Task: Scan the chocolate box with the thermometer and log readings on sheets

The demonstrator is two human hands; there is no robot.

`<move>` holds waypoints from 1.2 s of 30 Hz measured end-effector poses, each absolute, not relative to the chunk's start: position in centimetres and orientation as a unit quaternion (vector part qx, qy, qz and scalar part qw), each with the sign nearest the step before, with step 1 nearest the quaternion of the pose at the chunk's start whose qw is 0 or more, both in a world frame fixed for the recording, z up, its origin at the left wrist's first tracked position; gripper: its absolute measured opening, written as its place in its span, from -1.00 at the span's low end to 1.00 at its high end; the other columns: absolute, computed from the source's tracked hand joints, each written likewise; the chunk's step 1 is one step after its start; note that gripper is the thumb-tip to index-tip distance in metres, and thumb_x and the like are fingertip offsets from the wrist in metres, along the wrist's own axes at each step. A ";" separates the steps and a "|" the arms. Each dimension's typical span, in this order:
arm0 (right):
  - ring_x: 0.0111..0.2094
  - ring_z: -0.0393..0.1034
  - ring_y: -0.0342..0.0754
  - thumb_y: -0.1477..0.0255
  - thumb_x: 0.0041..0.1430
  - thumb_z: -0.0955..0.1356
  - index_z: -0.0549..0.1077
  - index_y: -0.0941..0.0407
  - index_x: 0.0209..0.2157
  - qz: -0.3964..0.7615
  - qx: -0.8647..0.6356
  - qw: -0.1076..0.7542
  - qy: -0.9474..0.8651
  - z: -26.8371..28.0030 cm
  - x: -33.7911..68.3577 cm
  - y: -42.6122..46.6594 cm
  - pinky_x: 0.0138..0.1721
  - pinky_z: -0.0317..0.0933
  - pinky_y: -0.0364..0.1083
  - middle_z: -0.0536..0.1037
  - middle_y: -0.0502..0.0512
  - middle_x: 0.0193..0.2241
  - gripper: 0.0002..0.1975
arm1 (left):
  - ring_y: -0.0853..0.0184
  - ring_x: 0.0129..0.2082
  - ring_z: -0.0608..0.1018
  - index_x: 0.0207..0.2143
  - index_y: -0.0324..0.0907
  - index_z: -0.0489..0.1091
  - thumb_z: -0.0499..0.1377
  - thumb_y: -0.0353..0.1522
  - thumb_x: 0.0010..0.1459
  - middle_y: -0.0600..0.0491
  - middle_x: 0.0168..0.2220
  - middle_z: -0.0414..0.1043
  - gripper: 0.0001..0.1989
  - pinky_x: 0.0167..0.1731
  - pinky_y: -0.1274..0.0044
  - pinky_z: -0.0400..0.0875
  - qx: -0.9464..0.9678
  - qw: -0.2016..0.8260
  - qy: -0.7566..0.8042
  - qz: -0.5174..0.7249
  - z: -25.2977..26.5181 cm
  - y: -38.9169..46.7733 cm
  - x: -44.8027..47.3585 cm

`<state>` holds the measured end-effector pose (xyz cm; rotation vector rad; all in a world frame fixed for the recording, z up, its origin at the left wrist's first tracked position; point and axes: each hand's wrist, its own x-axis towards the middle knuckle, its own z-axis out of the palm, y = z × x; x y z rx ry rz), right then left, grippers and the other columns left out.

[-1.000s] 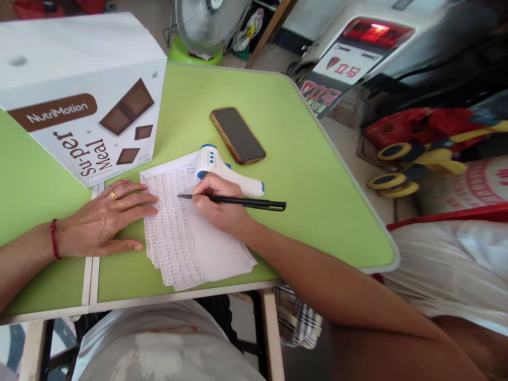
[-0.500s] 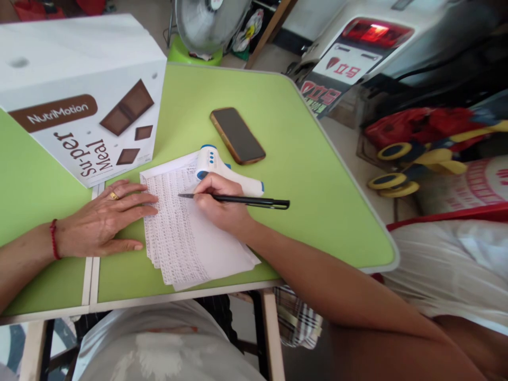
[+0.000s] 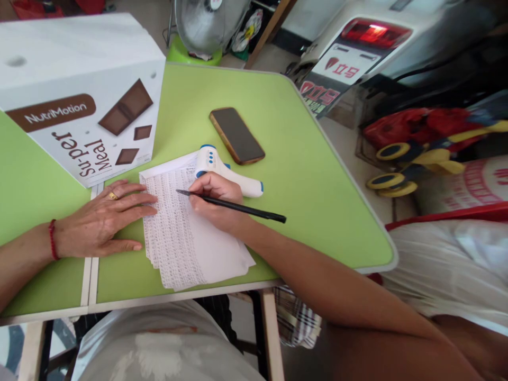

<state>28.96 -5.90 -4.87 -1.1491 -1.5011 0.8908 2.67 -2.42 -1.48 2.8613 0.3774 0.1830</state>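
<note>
My right hand (image 3: 218, 201) is closed around a black pen (image 3: 246, 210), its tip close to the written rows on a stack of paper sheets (image 3: 174, 233). Whether the tip touches the paper I cannot tell. Dense handwriting covers the left part of the top sheet; the right part is blank. My left hand (image 3: 107, 219) lies flat on the table with fingers spread, fingertips on the paper's left edge. A white and blue handheld infrared thermometer (image 3: 250, 185) lies behind my right hand, partly hidden by it.
A large white NutriMotion box (image 3: 83, 100) stands at the back left of the green table (image 3: 317, 211). A phone (image 3: 237, 135) lies beyond the thermometer. Past the table are a fan (image 3: 204, 26), a vehicle with a red tail light (image 3: 375, 33), and a sack (image 3: 468, 185).
The pen's back end has swung down toward me and its tip has shifted slightly left and away. My left hand stays in place.
</note>
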 end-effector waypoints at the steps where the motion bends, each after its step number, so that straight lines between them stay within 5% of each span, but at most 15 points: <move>1: -0.60 0.20 -0.24 0.48 -0.03 0.36 0.37 0.09 -0.48 0.368 -0.472 0.501 -0.625 -4.9 28.9 -5.9 -0.57 0.12 -0.17 0.39 -0.11 -0.61 -0.95 | -0.03 0.31 0.16 0.18 -0.29 0.19 0.05 -0.11 0.35 -0.22 0.26 0.20 -0.48 0.27 0.08 0.03 0.982 0.124 0.130 0.062 -1.5 -2.4 2.7; 36: -0.59 0.18 -0.24 0.52 -0.03 0.35 0.37 0.10 -0.55 0.342 -0.461 0.455 -0.681 -4.6 29.0 -6.0 -0.55 0.12 -0.18 0.39 -0.11 -0.63 -0.91 | -0.05 0.31 0.15 0.18 -0.26 0.20 0.08 -0.09 0.33 -0.22 0.25 0.23 -0.47 0.27 0.05 0.05 0.979 0.138 0.135 0.070 -1.5 -2.4 2.7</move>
